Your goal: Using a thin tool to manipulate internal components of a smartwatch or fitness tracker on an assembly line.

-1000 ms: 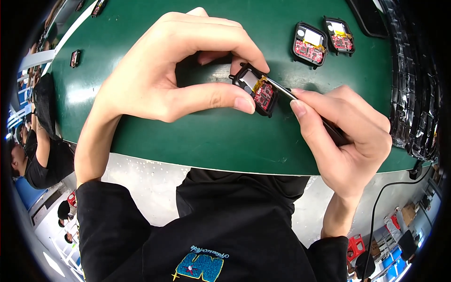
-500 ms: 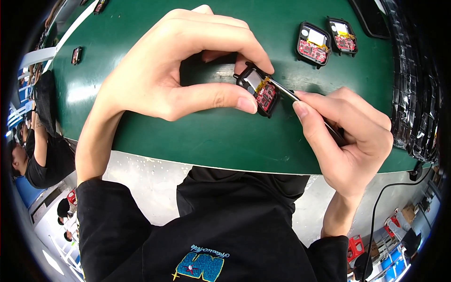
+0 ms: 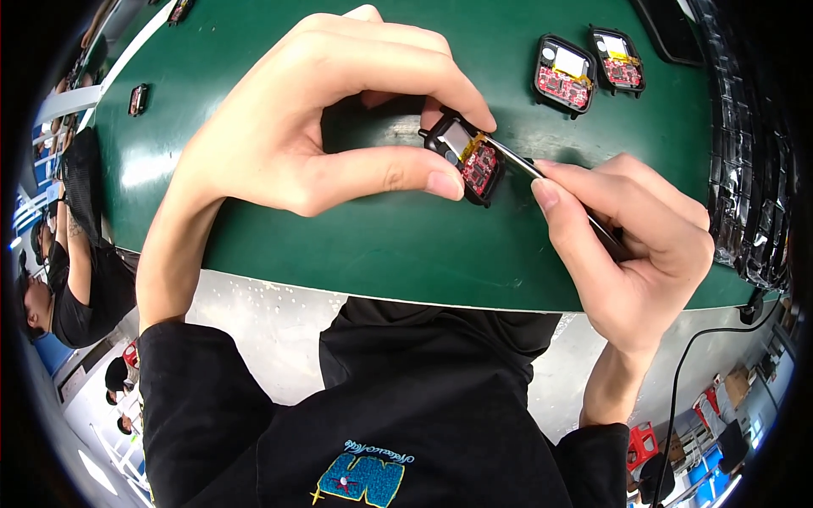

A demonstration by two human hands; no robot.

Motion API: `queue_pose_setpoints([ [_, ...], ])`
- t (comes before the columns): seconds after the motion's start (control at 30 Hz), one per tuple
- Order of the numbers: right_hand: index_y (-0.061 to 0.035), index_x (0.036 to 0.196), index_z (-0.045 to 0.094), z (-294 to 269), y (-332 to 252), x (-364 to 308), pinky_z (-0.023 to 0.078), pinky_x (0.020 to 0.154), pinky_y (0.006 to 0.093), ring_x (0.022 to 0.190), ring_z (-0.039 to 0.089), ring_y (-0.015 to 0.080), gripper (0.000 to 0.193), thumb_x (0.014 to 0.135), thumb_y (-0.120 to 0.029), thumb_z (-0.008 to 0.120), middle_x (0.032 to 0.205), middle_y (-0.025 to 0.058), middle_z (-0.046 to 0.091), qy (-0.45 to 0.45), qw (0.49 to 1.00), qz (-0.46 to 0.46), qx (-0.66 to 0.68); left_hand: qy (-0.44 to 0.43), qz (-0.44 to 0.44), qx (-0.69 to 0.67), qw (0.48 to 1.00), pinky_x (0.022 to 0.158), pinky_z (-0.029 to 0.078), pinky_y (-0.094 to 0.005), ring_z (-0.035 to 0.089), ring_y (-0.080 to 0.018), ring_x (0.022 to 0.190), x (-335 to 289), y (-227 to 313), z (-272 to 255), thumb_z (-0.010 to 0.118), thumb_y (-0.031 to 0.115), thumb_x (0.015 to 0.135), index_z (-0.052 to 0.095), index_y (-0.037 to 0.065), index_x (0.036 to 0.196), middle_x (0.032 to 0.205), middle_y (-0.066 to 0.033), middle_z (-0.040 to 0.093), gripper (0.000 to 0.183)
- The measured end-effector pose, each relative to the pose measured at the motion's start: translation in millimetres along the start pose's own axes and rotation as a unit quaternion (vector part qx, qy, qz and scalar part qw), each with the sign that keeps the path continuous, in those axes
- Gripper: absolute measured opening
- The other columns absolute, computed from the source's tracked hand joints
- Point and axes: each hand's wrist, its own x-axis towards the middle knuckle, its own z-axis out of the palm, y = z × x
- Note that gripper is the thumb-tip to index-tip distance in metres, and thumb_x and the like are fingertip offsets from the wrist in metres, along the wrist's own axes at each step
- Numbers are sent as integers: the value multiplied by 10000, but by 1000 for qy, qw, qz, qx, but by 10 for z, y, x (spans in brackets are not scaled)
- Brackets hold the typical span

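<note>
Between the thumb and fingers of my left hand (image 3: 339, 127) is an opened smartwatch case (image 3: 478, 169), black, tilted, with a red circuit board, a silver battery and a strip of yellow tape inside. My right hand (image 3: 635, 245) grips slim metal tweezers (image 3: 518, 161) with a dark rear part. Their tip meets the yellow tape near the case's upper right edge; whether it pinches anything is too small to tell. My left thumb presses on the case's lower left rim, and the index fingertip rests by its top right corner.
Two similar open watch cases, one nearer (image 3: 565, 76) and one behind it (image 3: 618, 61), lie on the green table (image 3: 356, 254). A black tray (image 3: 669, 30) is at the far right, beside stacked black plastic-wrapped packs (image 3: 749, 169). Another small case (image 3: 138, 100) lies far left; a person (image 3: 80, 279) sits there.
My right hand and the tweezers have shifted very slightly to the right. The watch case in my left hand has moved a touch up and left. Both holds stay the same.
</note>
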Motion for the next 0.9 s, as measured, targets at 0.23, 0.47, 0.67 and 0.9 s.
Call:
queue_pose_setpoints([
  [0.23, 53, 1040, 851, 13, -3, -12, 325, 539, 234, 600, 516, 61, 188, 859, 103, 841, 714, 21, 654, -2, 1000, -3, 4, -2, -7, 3, 1000, 780, 391, -358, 709, -234, 863, -12, 13, 4, 927, 349, 706, 822, -2, 1149, 973, -95, 791, 575],
  [0.47, 41, 1012, 852, -2, 12, -12, 296, 522, 243, 572, 477, 50, 185, 842, 110, 837, 679, 6, 619, 0, 999, -31, -16, 6, -1, -2, 1000, 795, 405, -358, 706, -236, 867, 21, 41, 17, 934, 323, 705, 822, 1, 1150, 989, -89, 797, 561],
  [0.67, 45, 1005, 847, 21, 18, -5, 295, 519, 239, 567, 473, 44, 181, 840, 118, 828, 672, 0, 612, 0, 999, -38, -14, 23, 0, -28, 999, 785, 402, -352, 689, -217, 854, -59, -58, 78, 954, 291, 678, 815, 18, 1167, 996, -78, 798, 577],
  [0.9, 84, 1059, 831, -69, 6, -79, 356, 561, 196, 627, 542, 31, 161, 902, 116, 812, 755, 20, 665, 59, 997, 38, 42, 21, -12, -5, 1000, 782, 394, -333, 654, -185, 819, -17, 26, 57, 971, 217, 653, 805, 34, 1176, 972, -43, 775, 578],
])
